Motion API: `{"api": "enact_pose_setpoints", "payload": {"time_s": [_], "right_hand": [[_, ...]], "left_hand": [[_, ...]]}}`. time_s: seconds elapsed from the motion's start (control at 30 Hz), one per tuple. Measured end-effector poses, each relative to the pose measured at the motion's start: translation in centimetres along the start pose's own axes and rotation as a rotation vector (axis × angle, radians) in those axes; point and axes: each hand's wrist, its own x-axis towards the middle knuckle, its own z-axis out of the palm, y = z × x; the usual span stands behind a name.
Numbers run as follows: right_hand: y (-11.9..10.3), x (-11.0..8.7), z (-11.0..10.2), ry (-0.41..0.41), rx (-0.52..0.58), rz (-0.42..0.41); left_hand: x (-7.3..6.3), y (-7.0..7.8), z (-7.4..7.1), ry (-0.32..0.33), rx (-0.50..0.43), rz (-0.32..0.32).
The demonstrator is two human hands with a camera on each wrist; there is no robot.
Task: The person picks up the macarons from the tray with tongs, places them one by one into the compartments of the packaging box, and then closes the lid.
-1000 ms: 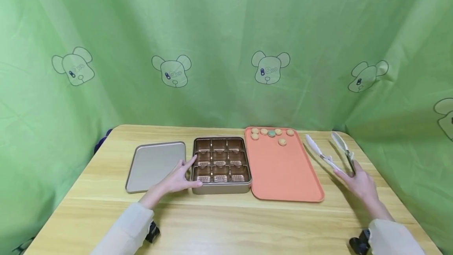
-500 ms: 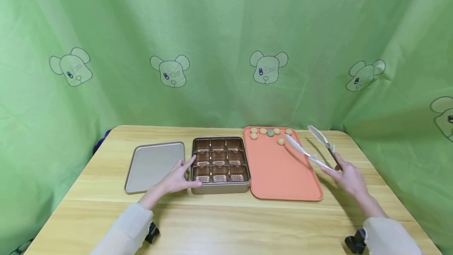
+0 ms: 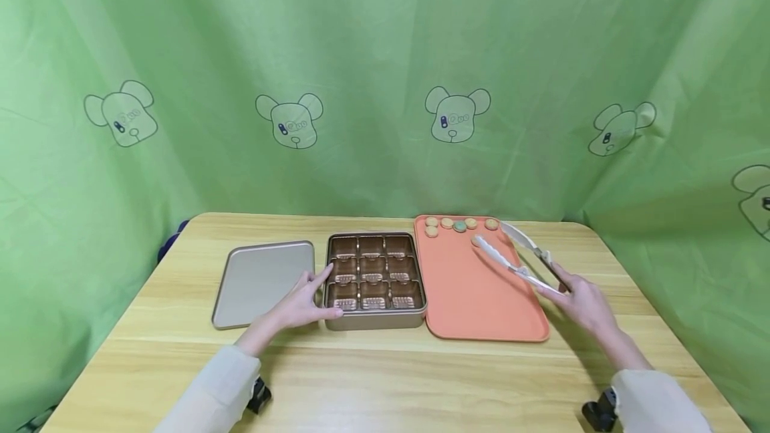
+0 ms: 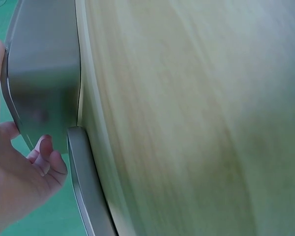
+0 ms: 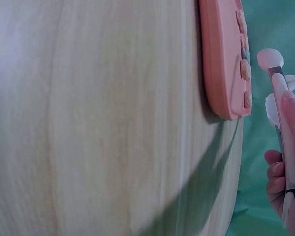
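Tongs (image 3: 496,255) with pale ends hang with their two arms apart over the far right part of a coral tray (image 3: 478,306). The right hand (image 3: 583,303) has its grip wrapped round their rear end, the thumb along one arm and the fingers curled at the other side. One tip partly covers a pale round cookie (image 3: 475,242); the other is near the cookie (image 3: 491,224) at the tray's far right corner. More round cookies, one of them a greenish cookie (image 3: 460,226), lie along the far edge.

Just left of the tray stands a metal box (image 3: 375,320) with nine brown compartments. The left hand (image 3: 299,304) touches its left side, its grip spread between thumb and index finger. A flat lid (image 3: 261,286) lies left of the box on the wooden counter (image 3: 373,386).
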Motion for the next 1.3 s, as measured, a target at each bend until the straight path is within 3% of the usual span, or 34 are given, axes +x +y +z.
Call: {"api": "enact_pose_setpoints", "payload": {"time_s": [0.7,1.0,1.3], "right_hand": [[-0.3,0.6,0.9,-0.042,0.002,-0.038],[-0.5,1.1,1.4,-0.101,-0.014,-0.01],[-0.6,0.8,1.9,-0.087,0.002,-0.023]], "left_hand": [[0.6,-0.5,-0.7,0.034,0.042,0.093],[0.8,-0.7,-0.7,0.023,0.058,0.155],[1.3,-0.9,-0.9,0.005,0.074,0.196]]}}
